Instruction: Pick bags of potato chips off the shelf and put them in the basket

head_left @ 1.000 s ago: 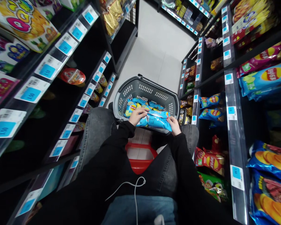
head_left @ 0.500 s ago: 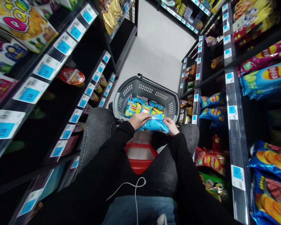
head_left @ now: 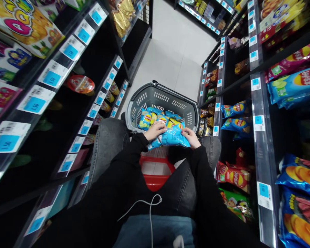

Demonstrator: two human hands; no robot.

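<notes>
I sit low in a shop aisle with a grey plastic basket (head_left: pixel 162 95) in front of my knees. Both my hands hold one light-blue chip bag (head_left: pixel 173 136) over the basket's near rim. My left hand (head_left: pixel 155 131) is closed on the bag's left end, fingers on top. Gripping the right end is my right hand (head_left: pixel 190 137). Several more blue and yellow chip bags (head_left: pixel 155 117) lie inside the basket, partly hidden behind the held bag.
A red stool (head_left: pixel 157 170) shows between my legs. Black shelves with blue price tags (head_left: pixel 52 77) line the left. The right shelves (head_left: pixel 258 113) hold blue chip bags (head_left: pixel 297 82) and red ones (head_left: pixel 232 175). White floor (head_left: pixel 173 58) stretches beyond the basket.
The blue bag has been turned and drawn slightly up toward me between both hands; my hands stay at its two ends. The view has shifted a little.
</notes>
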